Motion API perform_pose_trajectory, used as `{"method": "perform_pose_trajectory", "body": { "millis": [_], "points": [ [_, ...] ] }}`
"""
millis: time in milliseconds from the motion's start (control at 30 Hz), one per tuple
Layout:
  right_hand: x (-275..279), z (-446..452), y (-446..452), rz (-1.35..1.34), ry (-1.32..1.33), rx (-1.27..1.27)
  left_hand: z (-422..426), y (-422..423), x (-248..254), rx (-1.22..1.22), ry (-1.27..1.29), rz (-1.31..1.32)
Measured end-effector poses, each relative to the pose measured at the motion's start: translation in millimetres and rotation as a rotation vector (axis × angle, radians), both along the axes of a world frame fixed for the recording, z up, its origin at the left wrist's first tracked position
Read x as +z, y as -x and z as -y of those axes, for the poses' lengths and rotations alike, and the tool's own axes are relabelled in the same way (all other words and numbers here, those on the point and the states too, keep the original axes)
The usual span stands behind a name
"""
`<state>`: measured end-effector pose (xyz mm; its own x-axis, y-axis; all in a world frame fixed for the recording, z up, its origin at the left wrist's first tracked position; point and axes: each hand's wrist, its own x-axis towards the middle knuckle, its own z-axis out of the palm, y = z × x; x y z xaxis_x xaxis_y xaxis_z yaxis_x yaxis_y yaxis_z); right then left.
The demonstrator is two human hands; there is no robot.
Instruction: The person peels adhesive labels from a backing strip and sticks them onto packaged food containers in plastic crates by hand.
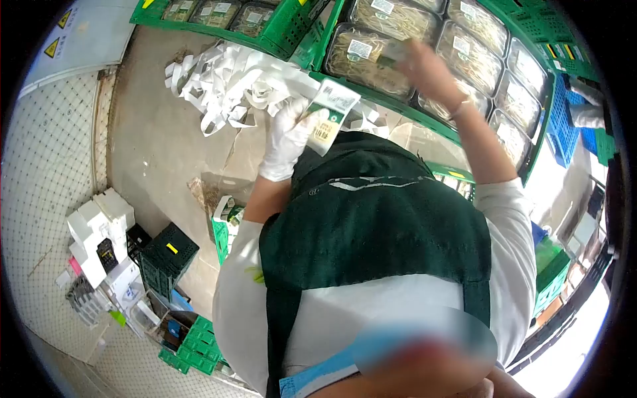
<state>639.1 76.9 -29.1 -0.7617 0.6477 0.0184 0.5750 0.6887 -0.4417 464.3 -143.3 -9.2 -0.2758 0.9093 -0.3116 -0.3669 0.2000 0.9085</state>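
Observation:
My left hand, in a white glove, is closed around a stack of printed labels with white and green parts and a barcode. Bare and smeared by motion, my right hand is over the front row of a green crate. Its fingertips are at a clear-lidded pack of bean sprouts, beside a green-and-white label patch; whether they grip a label I cannot tell. Several similar packs, such as this one, fill the crate, many with white stickers on their lids.
Tangled white paper strips lie on the floor past my left hand. Another green crate of packs stands at upper left. White boxes and a dark crate sit at lower left, blue crates at right.

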Motion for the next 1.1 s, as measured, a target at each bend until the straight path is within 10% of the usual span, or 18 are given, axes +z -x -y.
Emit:
{"method": "perform_pose_trajectory", "body": {
  "millis": [267, 500, 567, 633, 867, 1100],
  "points": [
    [-40, 18, 2, 0.021, -0.556, -0.04, -7, 4, 10, 0.079, 0.038, 0.051],
    [-16, 2, -10, 0.295, -0.511, 0.034, -43, 2, -3, -0.184, 0.011, 0.059],
    [16, 14, -7, -0.032, 0.414, 0.087, -65, -15, 11, -0.085, -0.116, 0.102],
    [35, 41, 5, -0.249, 0.451, 0.171, -73, -14, -3, -0.146, -0.131, 0.038],
    [51, -19, 6, -0.326, 0.13, -0.032, -85, -7, 2, -0.243, 0.028, -0.385],
    [-81, -121, 16, 0.0, -0.561, 0.016, -61, -17, -5, 0.069, 0.155, 0.054]
  ]
}}
